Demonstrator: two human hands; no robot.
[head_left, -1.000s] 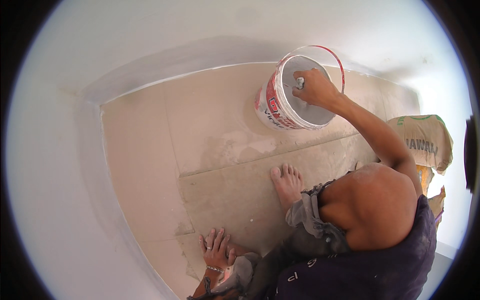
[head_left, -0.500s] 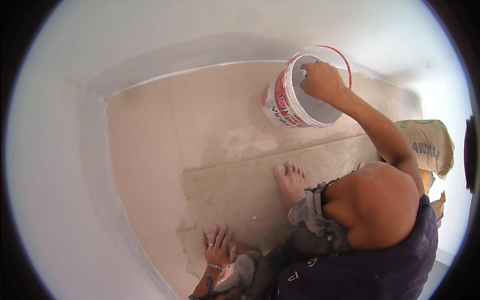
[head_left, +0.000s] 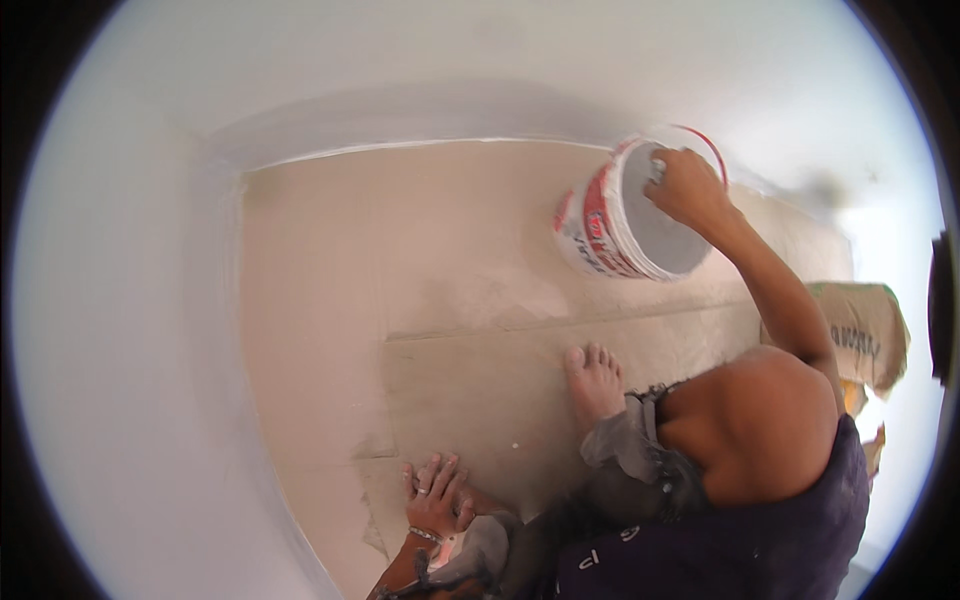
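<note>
Right grip around tool (over bucket)

Bucket on floor, wall behind it, sack to its right.

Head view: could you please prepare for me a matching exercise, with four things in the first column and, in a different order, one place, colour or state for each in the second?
Things
1. Bucket
2. Sack
3. Left hand
4. Right hand

Descriptions
A. Brown, near the right edge of the picture
B. Low in the picture, with a bracelet at the wrist
C. Closed around a small handle-like piece, at the bucket's mouth
D. White and red outside, grey inside

Right pairs: 1-D, 2-A, 3-B, 4-C
</note>
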